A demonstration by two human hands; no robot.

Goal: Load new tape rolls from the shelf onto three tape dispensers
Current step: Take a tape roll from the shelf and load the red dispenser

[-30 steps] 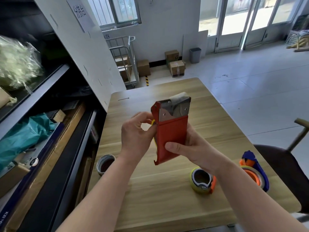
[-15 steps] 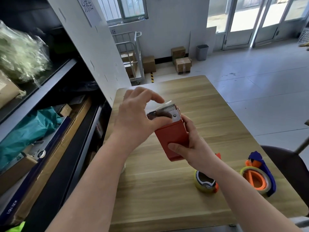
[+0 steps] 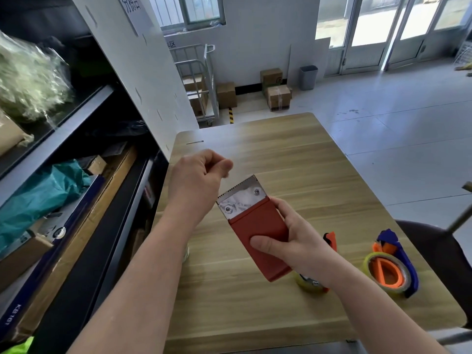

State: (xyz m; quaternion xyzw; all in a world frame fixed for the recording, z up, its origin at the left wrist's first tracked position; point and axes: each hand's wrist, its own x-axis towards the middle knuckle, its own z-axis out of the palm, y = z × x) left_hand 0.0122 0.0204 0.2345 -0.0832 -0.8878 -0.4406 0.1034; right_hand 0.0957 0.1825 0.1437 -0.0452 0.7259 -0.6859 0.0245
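Note:
My right hand (image 3: 288, 246) grips a red tape dispenser (image 3: 258, 233) above the wooden table (image 3: 281, 149), its serrated metal blade (image 3: 242, 198) pointing up and away. My left hand (image 3: 196, 177) hovers just up and left of the blade, fingers curled with the thumb against the forefinger; nothing shows between them. A second dispenser with a yellowish roll (image 3: 309, 284) lies mostly hidden behind my right wrist. A blue and orange dispenser holding a yellow roll (image 3: 390, 264) lies at the table's right side. A tape roll (image 3: 186, 254) peeks out beside my left forearm.
A dark shelf unit (image 3: 76, 200) with boxes, teal wrapping and plastic bags runs along the table's left edge. A dark chair (image 3: 434, 251) stands at the right. Cardboard boxes, a metal cart and a grey bin sit on the floor beyond the table.
My left hand has lifted off the dispenser's blade and pulled up to the left. The bit of white tape seen at the blade is gone. The dispenser has sunk slightly in my right hand's grip.

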